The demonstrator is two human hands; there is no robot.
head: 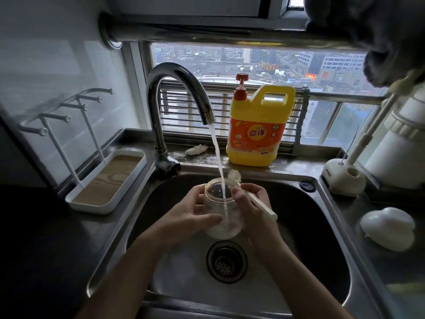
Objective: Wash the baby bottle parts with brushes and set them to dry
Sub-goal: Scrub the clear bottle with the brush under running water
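bottle [222,210] held over sink [310,217] under tap stream, L hand [193,215] fingers curled round it | brush [253,201] gripped by R hand [251,199], prob. also steadying rim | risk: wet bottle slipped, dropped in sink

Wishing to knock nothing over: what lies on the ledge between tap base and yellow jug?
Head view: a small white crumpled item lies there; its kind is unclear.

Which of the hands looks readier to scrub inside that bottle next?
Right, probably: the right hand holds the brush, its head beside the rim of the bottle, while the left hand grips it.
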